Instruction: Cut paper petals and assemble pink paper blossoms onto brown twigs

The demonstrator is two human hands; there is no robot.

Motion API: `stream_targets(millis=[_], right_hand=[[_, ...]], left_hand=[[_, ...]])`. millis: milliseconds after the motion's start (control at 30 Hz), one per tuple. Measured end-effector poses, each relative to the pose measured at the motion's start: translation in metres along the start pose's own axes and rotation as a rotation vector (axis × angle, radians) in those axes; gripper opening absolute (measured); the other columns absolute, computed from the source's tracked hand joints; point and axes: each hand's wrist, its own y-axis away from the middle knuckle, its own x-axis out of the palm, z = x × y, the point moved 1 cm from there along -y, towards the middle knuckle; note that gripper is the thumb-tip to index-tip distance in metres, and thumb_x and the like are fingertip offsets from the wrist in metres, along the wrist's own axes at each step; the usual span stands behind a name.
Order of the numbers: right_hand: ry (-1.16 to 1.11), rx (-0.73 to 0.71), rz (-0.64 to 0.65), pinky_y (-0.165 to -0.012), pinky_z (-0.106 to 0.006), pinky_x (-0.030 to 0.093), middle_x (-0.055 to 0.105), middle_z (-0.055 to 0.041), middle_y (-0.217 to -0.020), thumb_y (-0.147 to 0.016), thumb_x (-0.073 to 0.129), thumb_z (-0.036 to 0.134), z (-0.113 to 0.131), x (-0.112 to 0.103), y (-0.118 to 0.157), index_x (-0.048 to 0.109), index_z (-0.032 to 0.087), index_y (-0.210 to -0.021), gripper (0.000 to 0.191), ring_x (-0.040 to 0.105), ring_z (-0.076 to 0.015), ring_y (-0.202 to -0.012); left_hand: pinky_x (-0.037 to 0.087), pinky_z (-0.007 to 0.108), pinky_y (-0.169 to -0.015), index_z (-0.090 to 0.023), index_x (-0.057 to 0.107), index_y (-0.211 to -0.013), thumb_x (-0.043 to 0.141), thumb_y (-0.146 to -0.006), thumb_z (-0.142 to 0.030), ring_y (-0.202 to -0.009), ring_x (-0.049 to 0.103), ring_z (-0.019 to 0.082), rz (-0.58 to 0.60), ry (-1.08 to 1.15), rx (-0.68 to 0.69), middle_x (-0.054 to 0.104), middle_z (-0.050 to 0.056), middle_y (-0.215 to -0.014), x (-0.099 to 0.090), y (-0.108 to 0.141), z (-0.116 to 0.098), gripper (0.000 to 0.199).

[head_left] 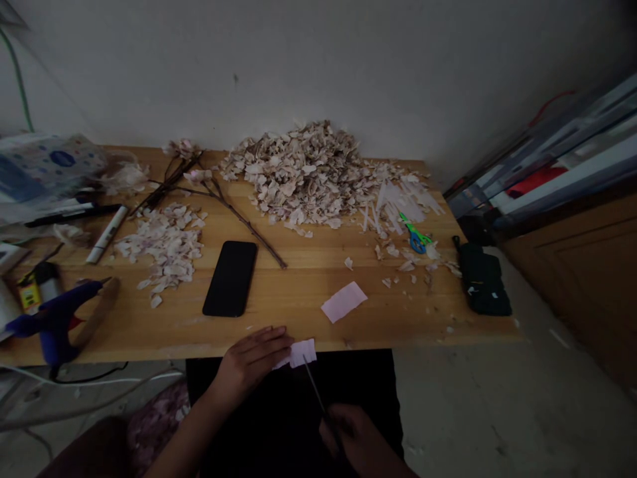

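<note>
Fingers of left hand (251, 362) lie over a pink paper strip (303, 352), nearer the wearer than the black phone (230, 278) and to its right, by the counter (288, 315) edge. Thumb hidden, so can't tell if it pinches or just presses. Right hand (348, 428), also near side and right of phone, has its fingers curled around a dark cutting tool (313, 385), tip at the strip. Probably scissors; too dark down there to be sure, or to tell if blades are parted.

Step in hand, by the look of it: cutting the strip. Next move calls for strip kept taut, blade lined up, left fingertips clear of the edge.

Right of phone: second pink piece (344, 302), flat; much farther right, green-blue scissors (415, 239). Beyond phone, rightward: big heap of dry petals (308, 179). Just beyond phone: blossom twig (249, 226). Left of phone: smaller petal pile (166, 245), then marker (107, 234), blue glue gun (54, 325).
</note>
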Motion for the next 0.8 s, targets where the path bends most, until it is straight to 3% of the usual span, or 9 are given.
stream_targets(millis=[500, 800], right_hand=[[0.017, 0.034, -0.023, -0.058, -0.027, 0.028, 0.042, 0.0042, -0.057, -0.076, 0.049, 0.029, 0.0041, -0.0001, 0.0020, 0.042, 0.022, -0.056, 0.022, 0.038, -0.0114, -0.058], [-0.010, 0.037, -0.028, -0.060, -0.027, 0.029, 0.043, 0.0045, -0.059, -0.079, 0.052, 0.031, 0.0017, 0.0002, 0.0030, 0.044, 0.022, -0.059, 0.024, 0.039, -0.0117, -0.059]], left_hand=[[0.051, 0.040, -0.108, -0.019, 0.065, -0.122, 0.053, -0.097, -0.014, -0.132, 0.055, 0.018, 0.006, -0.004, 0.019, 0.072, 0.004, -0.125, -0.0004, -0.0006, -0.0006, 0.028], [0.050, 0.038, -0.109, -0.024, 0.063, -0.125, 0.052, -0.098, -0.019, -0.131, 0.056, 0.017, 0.007, -0.003, -0.009, 0.072, 0.001, -0.125, -0.0002, -0.0005, -0.0013, 0.029]])
